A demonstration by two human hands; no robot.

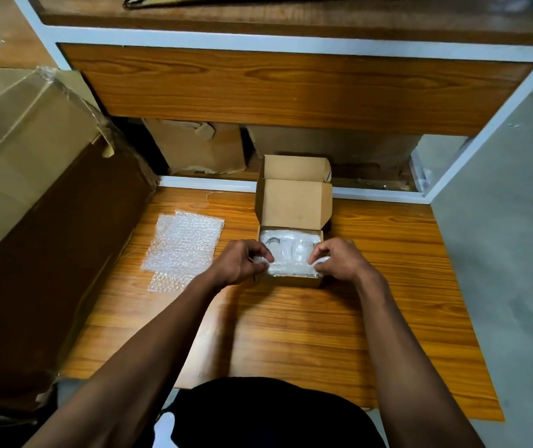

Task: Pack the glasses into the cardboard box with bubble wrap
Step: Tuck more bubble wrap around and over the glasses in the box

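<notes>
The box [291,279] sits open on the worktop [291,334], lid raised, with the wrapped glasses [286,248] inside. Left hand [237,265] and right hand [339,260] each pinch the wrap [291,270] at the box's near edge. A spare sheet [182,245] lies left of the box.

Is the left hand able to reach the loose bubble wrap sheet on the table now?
Probably yes. The bubble wrap sheet lies flat just left of the left hand, with only bare table between them, but that hand first must release the wrap it pinches in the cardboard box.
</notes>
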